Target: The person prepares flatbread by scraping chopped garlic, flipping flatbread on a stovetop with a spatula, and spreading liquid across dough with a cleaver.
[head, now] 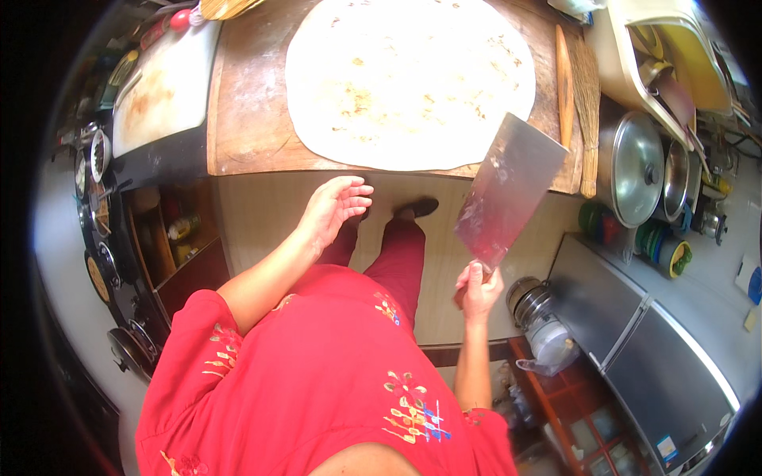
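Observation:
A large, thin round flatbread [411,83] with browned spots lies on a wooden board [250,119] at the top of the view. My right hand [481,294] is closed around the handle of a broad cleaver [512,184]. The blade points up and to the right, and in the view its upper part overlaps the flatbread's lower right edge and the board; whether it touches them I cannot tell. Before the board's near edge, my left hand [340,205] holds nothing, its fingers slightly curled and apart.
A wooden rolling pin [564,89] and a straw brush [587,119] lie along the board's right side. Beyond them stand a lidded pot [637,169] and a plastic bin [619,65] with utensils. A stained white cutting board [164,89] lies at left. A refrigerator [661,381] stands at lower right.

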`<state>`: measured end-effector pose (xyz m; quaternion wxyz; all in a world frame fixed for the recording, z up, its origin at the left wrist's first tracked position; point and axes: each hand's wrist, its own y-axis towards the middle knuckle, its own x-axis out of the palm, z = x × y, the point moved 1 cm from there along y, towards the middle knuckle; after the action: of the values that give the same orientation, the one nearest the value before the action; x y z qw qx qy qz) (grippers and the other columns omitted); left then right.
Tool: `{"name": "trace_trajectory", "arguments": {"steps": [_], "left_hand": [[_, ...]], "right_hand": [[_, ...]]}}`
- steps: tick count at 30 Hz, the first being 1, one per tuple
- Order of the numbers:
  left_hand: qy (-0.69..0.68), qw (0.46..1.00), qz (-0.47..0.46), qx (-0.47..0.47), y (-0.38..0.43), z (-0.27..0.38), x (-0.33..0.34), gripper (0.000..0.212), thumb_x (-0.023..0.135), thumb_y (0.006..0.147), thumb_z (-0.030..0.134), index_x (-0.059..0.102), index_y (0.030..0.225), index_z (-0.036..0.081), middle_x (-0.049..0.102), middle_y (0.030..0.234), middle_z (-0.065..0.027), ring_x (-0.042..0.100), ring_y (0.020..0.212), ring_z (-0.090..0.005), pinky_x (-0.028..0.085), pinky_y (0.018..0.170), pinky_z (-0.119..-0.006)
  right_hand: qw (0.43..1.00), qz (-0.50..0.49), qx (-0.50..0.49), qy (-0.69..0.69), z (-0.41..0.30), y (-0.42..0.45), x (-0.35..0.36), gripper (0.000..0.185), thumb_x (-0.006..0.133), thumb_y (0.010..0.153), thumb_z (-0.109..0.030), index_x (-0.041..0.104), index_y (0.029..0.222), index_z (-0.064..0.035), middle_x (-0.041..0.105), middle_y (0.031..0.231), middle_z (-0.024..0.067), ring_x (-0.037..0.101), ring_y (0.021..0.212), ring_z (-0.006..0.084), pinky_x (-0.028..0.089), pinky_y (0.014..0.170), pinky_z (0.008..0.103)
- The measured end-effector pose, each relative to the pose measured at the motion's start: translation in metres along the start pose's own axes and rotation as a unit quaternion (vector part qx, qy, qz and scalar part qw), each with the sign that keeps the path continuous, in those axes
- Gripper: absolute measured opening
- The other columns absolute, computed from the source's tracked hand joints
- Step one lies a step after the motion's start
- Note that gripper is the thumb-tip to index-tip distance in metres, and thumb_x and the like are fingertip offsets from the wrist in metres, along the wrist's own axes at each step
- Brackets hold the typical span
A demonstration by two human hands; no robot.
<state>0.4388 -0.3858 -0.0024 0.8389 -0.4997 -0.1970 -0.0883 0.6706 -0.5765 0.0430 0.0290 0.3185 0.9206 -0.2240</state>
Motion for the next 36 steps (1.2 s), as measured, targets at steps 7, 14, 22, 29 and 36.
{"name": "trace_trajectory", "arguments": {"steps": [7,14,22,29,36], "left_hand": [[0.009,0.997,0.058,0.049,-0.024,-0.006,-0.021,0.022,0.048,0.09,0.02,0.056,0.099,0.002,0.063,0.088,-0.0112,0.061,0.073,-0.0164,0.05,0.067,-0.028],[-0.037,0.99,0.12,0.057,-0.037,-0.053,-0.017,0.022,0.046,0.091,0.019,0.053,0.101,0.001,0.062,0.09,-0.0117,0.061,0.072,-0.0162,0.049,0.066,-0.028],[-0.047,0.99,0.122,0.058,-0.033,-0.1,0.006,0.022,0.044,0.091,0.019,0.053,0.1,0.002,0.062,0.088,-0.0098,0.06,0.073,-0.0145,0.048,0.066,-0.026],[-0.046,0.99,0.12,0.061,-0.032,-0.112,0.021,0.021,0.046,0.091,0.02,0.054,0.1,0.003,0.062,0.087,-0.0086,0.06,0.072,-0.0134,0.049,0.066,-0.026],[-0.051,0.991,0.105,0.067,-0.029,-0.12,0.022,0.021,0.047,0.09,0.02,0.055,0.099,0.004,0.063,0.085,-0.0084,0.06,0.071,-0.0141,0.049,0.065,-0.025]], "right_hand": [[0.796,-0.06,-0.399,-0.451,-0.037,0.098,0.004,0.021,0.067,0.06,-0.01,0.05,0.074,-0.0087,0.052,0.069,0.0072,0.053,0.064,0.0275,0.043,0.059,0.0358],[0.67,-0.103,-0.512,-0.527,-0.015,0.137,0.012,0.014,0.06,0.068,-0.007,0.047,0.072,-0.0087,0.046,0.065,0.0058,0.047,0.059,0.0223,0.037,0.057,0.0333],[0.607,-0.155,-0.468,-0.624,0.012,0.137,-0.03,0.009,0.055,0.071,-0.007,0.048,0.077,-0.0094,0.046,0.068,0.004,0.048,0.062,0.0197,0.037,0.059,0.0332],[0.635,-0.164,-0.418,-0.628,0.01,0.125,-0.099,0.017,0.058,0.066,-0.004,0.052,0.081,-0.0089,0.05,0.072,0.0044,0.052,0.066,0.0213,0.038,0.06,0.034],[0.849,-0.091,-0.267,-0.448,-0.038,0.078,-0.156,0.016,0.068,0.071,-0.01,0.055,0.076,-0.0045,0.056,0.065,0.0053,0.055,0.056,0.0202,0.044,0.053,0.0316]]}}
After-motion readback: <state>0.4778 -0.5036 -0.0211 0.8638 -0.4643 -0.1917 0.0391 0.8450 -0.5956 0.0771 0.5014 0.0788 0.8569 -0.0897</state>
